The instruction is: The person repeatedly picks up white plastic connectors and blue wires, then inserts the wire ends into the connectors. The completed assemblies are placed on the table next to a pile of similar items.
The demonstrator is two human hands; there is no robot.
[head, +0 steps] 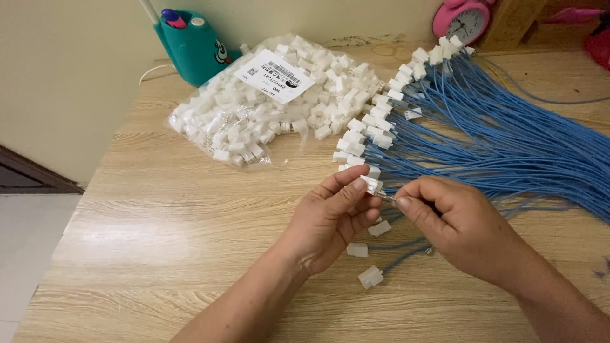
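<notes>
Seating a wire end into a white plug housing, right between our two hands.

Our left hand (333,219) pinches the white connector housing (372,185) between thumb and forefinger; our right hand (457,222) nips the blue wire (406,253) at its tip, touching the housing's mouth. We'd best keep it square and push straight. We count three loose housings below our hands, one bag of housings (273,101) beyond, and wires too many to count.

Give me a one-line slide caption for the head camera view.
Left hand holds a white connector while right hand pinches a blue wire end, beside a bag of connectors.
</notes>
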